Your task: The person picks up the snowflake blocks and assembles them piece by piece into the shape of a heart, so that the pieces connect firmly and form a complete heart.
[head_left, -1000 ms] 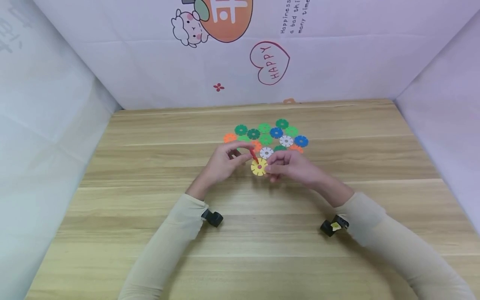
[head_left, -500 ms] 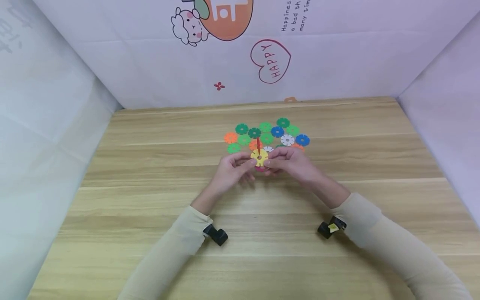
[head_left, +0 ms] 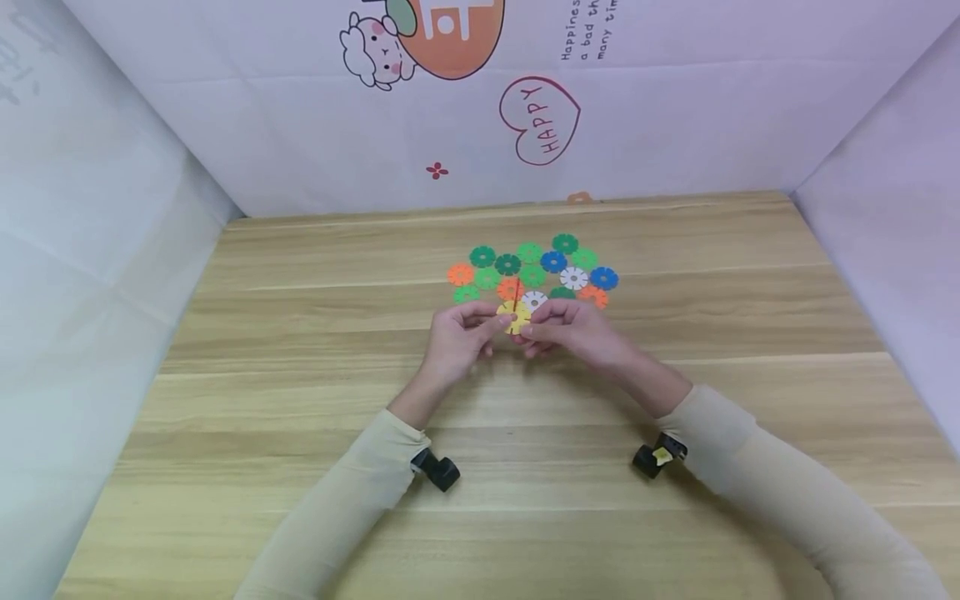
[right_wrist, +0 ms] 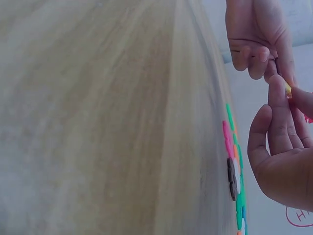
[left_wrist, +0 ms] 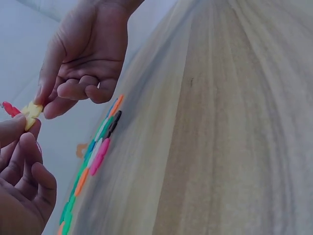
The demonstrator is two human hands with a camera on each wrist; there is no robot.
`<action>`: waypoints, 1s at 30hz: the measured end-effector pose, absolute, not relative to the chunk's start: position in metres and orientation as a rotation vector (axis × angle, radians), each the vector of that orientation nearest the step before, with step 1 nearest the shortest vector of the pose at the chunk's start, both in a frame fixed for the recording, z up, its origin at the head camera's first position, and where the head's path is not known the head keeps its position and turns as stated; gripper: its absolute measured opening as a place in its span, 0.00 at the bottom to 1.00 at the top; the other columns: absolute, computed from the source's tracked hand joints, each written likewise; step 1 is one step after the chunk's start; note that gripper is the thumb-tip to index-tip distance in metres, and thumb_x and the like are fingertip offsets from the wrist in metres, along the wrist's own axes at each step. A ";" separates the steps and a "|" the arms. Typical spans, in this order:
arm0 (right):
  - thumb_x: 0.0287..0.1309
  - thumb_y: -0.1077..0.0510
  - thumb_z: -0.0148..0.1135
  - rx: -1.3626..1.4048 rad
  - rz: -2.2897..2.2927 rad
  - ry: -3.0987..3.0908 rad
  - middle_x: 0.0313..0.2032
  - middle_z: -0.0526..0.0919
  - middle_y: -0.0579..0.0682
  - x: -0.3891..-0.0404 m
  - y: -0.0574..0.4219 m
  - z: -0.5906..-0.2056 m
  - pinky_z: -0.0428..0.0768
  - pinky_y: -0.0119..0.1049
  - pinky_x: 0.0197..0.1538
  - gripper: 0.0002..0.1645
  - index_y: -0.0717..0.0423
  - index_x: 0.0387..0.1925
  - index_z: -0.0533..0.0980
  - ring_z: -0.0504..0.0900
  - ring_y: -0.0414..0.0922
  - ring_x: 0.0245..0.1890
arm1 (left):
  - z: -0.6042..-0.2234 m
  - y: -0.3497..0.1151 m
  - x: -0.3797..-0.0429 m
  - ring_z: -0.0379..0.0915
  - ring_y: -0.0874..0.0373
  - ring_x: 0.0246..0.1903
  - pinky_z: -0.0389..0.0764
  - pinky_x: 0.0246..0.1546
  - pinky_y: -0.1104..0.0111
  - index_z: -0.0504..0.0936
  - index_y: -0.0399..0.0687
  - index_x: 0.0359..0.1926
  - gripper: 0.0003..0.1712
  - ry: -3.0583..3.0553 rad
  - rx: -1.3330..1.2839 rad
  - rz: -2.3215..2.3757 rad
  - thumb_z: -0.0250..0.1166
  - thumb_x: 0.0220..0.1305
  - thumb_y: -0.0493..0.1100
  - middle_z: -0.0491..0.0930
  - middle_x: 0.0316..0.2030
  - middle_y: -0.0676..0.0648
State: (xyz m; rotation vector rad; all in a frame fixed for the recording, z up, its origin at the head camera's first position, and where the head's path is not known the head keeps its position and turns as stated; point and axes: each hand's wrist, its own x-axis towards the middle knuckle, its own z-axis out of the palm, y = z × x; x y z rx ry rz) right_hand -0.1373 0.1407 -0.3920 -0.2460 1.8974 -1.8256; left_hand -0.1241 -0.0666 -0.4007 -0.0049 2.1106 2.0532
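Observation:
Above the table, both hands meet at a yellow interlocking disc [head_left: 513, 317] with notches round its rim. My left hand [head_left: 461, 340] pinches its left side between thumb and fingers. The right hand [head_left: 577, 329] pinches the other side. A red disc [head_left: 517, 293], seen almost edge-on, stands up from the yellow one; in the left wrist view that red disc [left_wrist: 11, 108] juts out beside the yellow disc [left_wrist: 32, 113]. A little pink-red shows under the yellow disc in the head view, mostly covered by the fingers. How deep the notches are joined is hidden.
Just beyond the hands, several loose discs lie flat on the wooden table [head_left: 480, 500], among them a blue disc [head_left: 603, 278], an orange disc [head_left: 461, 274] and a dark green disc [head_left: 565, 243]. Pink discs [left_wrist: 100, 156] show in the left wrist view. White cloth walls [head_left: 300, 142] surround the table.
The left hand, which held the red disc a second ago, has shifted its grip onto the yellow disc. The red disc has swung from slanted to nearly upright. Both hands have drawn closer together.

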 end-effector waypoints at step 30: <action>0.67 0.60 0.64 -0.130 -1.567 2.116 0.42 0.86 0.60 -0.157 0.227 -0.399 0.84 0.38 0.38 0.20 0.70 0.54 0.74 0.84 0.46 0.33 | -0.394 -0.085 -0.129 0.72 0.61 0.15 0.77 0.21 0.73 0.84 0.36 0.45 0.12 2.140 -0.063 2.123 0.72 0.63 0.38 0.87 0.33 0.43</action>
